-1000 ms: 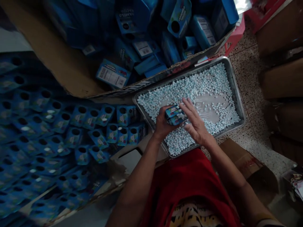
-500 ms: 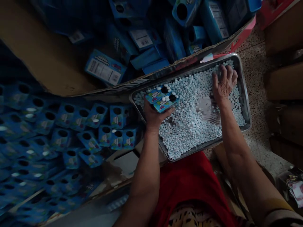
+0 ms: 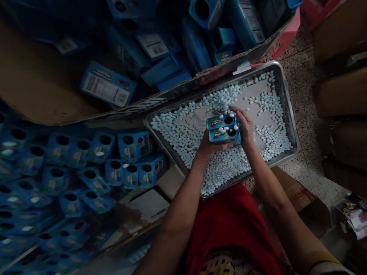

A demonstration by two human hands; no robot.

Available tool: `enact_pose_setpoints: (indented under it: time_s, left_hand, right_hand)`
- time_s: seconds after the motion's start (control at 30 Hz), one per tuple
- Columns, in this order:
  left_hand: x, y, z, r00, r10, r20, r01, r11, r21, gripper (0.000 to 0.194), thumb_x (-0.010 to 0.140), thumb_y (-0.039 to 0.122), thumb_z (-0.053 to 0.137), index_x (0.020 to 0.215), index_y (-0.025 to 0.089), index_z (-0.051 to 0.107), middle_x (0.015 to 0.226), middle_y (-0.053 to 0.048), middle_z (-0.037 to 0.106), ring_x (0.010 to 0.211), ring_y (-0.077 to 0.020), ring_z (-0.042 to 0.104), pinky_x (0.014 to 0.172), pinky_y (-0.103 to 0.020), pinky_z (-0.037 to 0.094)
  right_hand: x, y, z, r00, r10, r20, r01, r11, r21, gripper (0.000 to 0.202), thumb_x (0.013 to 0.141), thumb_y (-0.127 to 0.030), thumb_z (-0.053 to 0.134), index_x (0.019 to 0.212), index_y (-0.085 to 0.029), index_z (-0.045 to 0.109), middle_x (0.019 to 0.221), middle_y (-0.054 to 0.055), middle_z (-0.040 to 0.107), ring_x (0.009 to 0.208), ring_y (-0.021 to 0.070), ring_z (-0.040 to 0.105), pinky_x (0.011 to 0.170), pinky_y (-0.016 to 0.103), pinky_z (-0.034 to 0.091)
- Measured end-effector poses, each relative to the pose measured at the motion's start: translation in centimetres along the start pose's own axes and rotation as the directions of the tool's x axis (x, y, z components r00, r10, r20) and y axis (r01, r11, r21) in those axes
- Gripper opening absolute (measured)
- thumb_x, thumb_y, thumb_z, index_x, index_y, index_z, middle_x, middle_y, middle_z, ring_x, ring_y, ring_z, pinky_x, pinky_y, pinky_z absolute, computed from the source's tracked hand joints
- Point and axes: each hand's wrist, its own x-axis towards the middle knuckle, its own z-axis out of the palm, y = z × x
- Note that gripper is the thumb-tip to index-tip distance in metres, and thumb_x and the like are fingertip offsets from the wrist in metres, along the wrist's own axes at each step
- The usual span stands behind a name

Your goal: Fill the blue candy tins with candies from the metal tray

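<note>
My left hand is closed around two small blue candy boxes, held side by side above the metal tray. Each box has a round dark hole in its top, with a few loose candies lying by the holes. At the boxes' right side is my right hand, its fingers stretched out and slightly curved along their far corner; its palm is hidden. Small pale blue and white candies cover much of the tray, with patches of bare bottom showing.
Many blue boxes with round holes stand in rows on the left. A large cardboard carton beyond the tray holds more blue boxes in a jumble. Brown cartons are stacked at right, beside the speckled floor.
My left hand has carried the two boxes right, toward the tray's middle. My right hand has come left from the tray's far right corner to the boxes. Candies have shifted, baring different patches.
</note>
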Motion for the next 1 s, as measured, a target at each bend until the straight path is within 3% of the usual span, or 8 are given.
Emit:
enact_pose_setpoints:
  time_s: [0.07,0.17,0.3,0.43,0.53,0.63,0.87,1.0]
  left_hand:
    - [-1.2,0.8,0.6,0.997,0.025,0.072,-0.027,0.999,0.027,0.096,0.058,0.072,0.102,0.136,0.03,0.065,0.142,-0.012,0.075,0.135,-0.0394,0.073,0.115,-0.064,0.062]
    - [-3.1,2.8,0.0,0.978,0.199,0.065,-0.207,0.963,0.174,0.097,0.063,0.07,0.1,0.142,0.033,0.059,0.154,-0.013,0.067,0.149,-0.0381,0.063,0.126,-0.06,0.054]
    - [-5.1,3.8,-3.0,0.929,0.368,-0.052,-0.303,0.831,0.468,0.077,0.073,0.06,0.098,0.133,0.029,0.062,0.146,-0.013,0.068,0.142,-0.0363,0.066,0.124,-0.059,0.053]
    - [-6.0,3.5,-5.2,0.941,0.328,-0.083,-0.205,0.748,0.632,0.071,0.07,0.047,0.1,0.127,0.024,0.065,0.125,-0.008,0.073,0.119,-0.0328,0.072,0.108,-0.051,0.06]
    - [-6.3,3.9,-5.2,0.947,0.303,-0.108,-0.158,0.73,0.664,0.071,0.067,0.035,0.1,0.128,0.024,0.065,0.122,-0.007,0.073,0.116,-0.0318,0.072,0.105,-0.047,0.06]
    - [-6.6,4.6,-4.9,0.958,0.262,-0.113,-0.119,0.728,0.675,0.072,0.066,0.032,0.099,0.128,0.025,0.064,0.118,-0.005,0.073,0.114,-0.0313,0.073,0.102,-0.045,0.061]
    - [-7.8,4.7,-5.8,0.99,0.132,-0.043,-0.072,0.753,0.654,0.079,0.056,0.038,0.104,0.124,0.023,0.066,0.109,-0.003,0.076,0.103,-0.0299,0.076,0.096,-0.042,0.064]
    - [-8.2,4.0,-6.0,0.986,0.077,-0.15,0.018,0.836,0.548,0.078,0.057,0.049,0.105,0.119,0.022,0.066,0.102,-0.001,0.076,0.094,-0.0254,0.076,0.083,-0.036,0.065]
  right_hand:
    - [-0.8,0.2,-0.1,0.985,0.173,-0.019,-0.165,0.965,0.205,0.059,0.095,-0.078,0.059,0.112,-0.025,0.078,0.118,0.007,0.083,0.125,0.0275,0.074,0.12,0.052,0.056]
    - [-1.4,-0.2,-0.4,0.936,0.351,-0.009,-0.306,0.829,0.468,0.059,0.089,-0.082,0.061,0.092,-0.025,0.074,0.09,0.007,0.081,0.111,0.0298,0.077,0.111,0.054,0.062]
    - [-2.8,-2.6,-0.9,0.933,0.357,0.049,-0.301,0.698,0.65,0.044,0.085,-0.07,0.073,0.083,-0.026,0.069,0.082,0.003,0.075,0.093,0.0242,0.076,0.106,0.049,0.064]
    - [-5.9,-6.1,0.3,0.979,0.19,0.07,-0.198,0.832,0.518,0.043,0.091,-0.07,0.06,0.088,-0.027,0.066,0.091,0.007,0.075,0.102,0.0274,0.075,0.104,0.051,0.062]
    - [-7.2,-8.0,2.1,0.997,0.083,0.01,-0.081,0.938,0.336,0.045,0.093,-0.071,0.053,0.09,-0.028,0.066,0.096,0.009,0.074,0.107,0.0298,0.074,0.106,0.052,0.06]
    - [-6.7,-8.8,3.5,0.999,0.034,-0.028,-0.025,0.965,0.263,0.039,0.094,-0.068,0.057,0.087,-0.03,0.067,0.095,0.006,0.071,0.098,0.027,0.073,0.101,0.05,0.061]
    - [-3.4,-8.7,4.2,0.97,0.064,0.236,-0.122,0.963,0.239,0.04,0.093,-0.069,0.071,0.087,-0.03,0.074,0.083,0.001,0.071,0.084,0.0224,0.069,0.095,0.045,0.063]
    - [-4.6,-9.5,3.0,0.915,-0.009,0.404,-0.028,0.996,0.086,0.048,0.104,-0.071,0.057,0.098,-0.03,0.082,0.104,0.003,0.08,0.108,0.0254,0.075,0.118,0.052,0.056]
